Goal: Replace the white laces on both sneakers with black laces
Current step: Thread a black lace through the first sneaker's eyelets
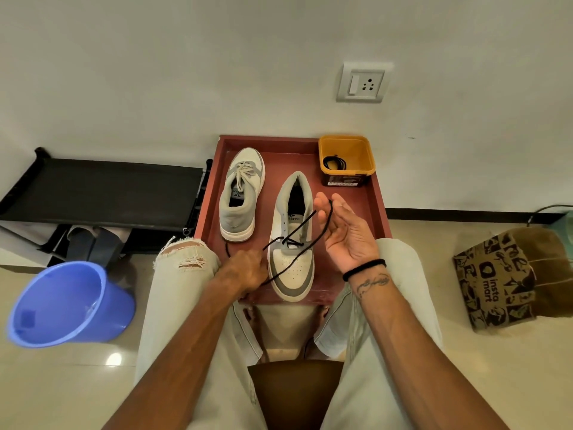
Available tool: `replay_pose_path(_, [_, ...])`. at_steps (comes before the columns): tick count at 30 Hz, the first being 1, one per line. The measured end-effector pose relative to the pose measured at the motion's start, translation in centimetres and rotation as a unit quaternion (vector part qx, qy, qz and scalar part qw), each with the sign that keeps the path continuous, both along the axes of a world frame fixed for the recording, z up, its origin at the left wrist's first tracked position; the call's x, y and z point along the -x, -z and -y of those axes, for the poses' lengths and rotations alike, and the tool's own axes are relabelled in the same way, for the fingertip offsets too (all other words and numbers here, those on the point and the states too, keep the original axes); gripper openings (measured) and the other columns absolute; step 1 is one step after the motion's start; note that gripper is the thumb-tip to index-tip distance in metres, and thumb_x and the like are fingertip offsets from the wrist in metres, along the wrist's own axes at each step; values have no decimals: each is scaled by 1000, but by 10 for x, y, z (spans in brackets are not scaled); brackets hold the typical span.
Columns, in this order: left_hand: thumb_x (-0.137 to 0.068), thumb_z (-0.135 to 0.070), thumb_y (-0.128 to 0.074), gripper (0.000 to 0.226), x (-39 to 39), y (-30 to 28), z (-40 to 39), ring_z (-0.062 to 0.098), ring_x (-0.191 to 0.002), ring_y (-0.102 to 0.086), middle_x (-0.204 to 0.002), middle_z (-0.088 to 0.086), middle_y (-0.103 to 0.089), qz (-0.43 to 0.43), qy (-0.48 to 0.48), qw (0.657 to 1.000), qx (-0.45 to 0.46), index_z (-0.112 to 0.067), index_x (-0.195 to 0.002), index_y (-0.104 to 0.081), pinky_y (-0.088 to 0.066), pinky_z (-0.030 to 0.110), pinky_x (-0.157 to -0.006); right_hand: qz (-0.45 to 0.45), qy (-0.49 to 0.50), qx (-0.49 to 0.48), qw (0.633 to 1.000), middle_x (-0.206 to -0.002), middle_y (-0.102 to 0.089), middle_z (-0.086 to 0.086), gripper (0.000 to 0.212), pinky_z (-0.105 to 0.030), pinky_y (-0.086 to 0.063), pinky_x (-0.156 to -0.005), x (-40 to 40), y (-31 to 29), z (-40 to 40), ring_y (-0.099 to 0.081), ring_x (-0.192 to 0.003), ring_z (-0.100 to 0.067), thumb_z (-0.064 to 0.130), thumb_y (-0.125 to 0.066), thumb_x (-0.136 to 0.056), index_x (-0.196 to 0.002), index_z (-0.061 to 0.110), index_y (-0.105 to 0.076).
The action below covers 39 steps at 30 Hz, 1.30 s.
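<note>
Knees in pale jeans are framing the red tray, which is serving as worktop on the tiled floor. Left hand is gripping one end of the black lace beside the near sneaker's toe; right hand, fingers loosely curled, is holding the other end up. Lacing looks just begun at the lowest eyelets; next probably calls for evening the ends, then crossing upward. Far sneaker is keeping its white laces; a spare black lace is lying in the yellow tub. Blue bucket, wall socket nearby.

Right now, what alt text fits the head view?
A person threads a black lace through the near sneaker on a red tray, left hand and right hand each holding an end. The far sneaker keeps its white lace.
</note>
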<state>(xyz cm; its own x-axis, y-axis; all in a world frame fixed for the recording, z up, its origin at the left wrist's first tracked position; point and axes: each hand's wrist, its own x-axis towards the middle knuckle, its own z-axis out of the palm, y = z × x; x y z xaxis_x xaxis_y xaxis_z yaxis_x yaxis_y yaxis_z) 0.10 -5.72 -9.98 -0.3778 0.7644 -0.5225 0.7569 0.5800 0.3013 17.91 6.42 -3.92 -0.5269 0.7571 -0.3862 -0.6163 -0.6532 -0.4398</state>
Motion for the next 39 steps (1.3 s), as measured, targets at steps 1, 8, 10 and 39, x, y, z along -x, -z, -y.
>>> replay_pose_path(1, [-90, -22, -58, 24, 2, 2, 1, 28, -93, -69, -110, 8, -72, -7, 30, 999, 30, -18, -112, -66, -60, 39, -82, -3, 5, 2, 1000, -132, -65, -23, 50, -30, -60, -87, 0, 1, -1, -76, -99, -28, 0, -53, -101, -149, 3, -40])
replay_pose_path(8, [-92, -34, -74, 21, -3, -14, 6, 22, -82, -75, -87, 0, -78, 65, 84, 993, 49, -14, -95, -78, -61, 35, -75, 45, -13, -25, 999, -133, -64, -24, 35, -40, -59, -92, 1, 5, -3, -69, -114, -37, 3, -60, -99, -132, 6, -51])
replay_pose_path(10, [-99, -30, -69, 23, -2, -27, 7, 22, -76, -75, -86, 4, -79, 270, 8, 963, -17, -10, -94, -79, -63, 35, -76, 202, -41, -88, 975, -115, -72, -22, 19, -39, -62, -76, 4, 8, 0, -74, -89, -30, 14, -63, -100, -117, 11, -56])
replay_pose_path(39, [-105, -25, -52, 34, -13, -50, -5, 25, -97, -74, -111, 19, -73, 588, -274, 683, -337, 2, -117, -67, -61, 33, -91, 334, -227, -273, 873, -76, -69, -16, 32, -33, -58, -57, 12, 6, 23, -61, -55, -20, 37, -65, -100, -109, 7, -72])
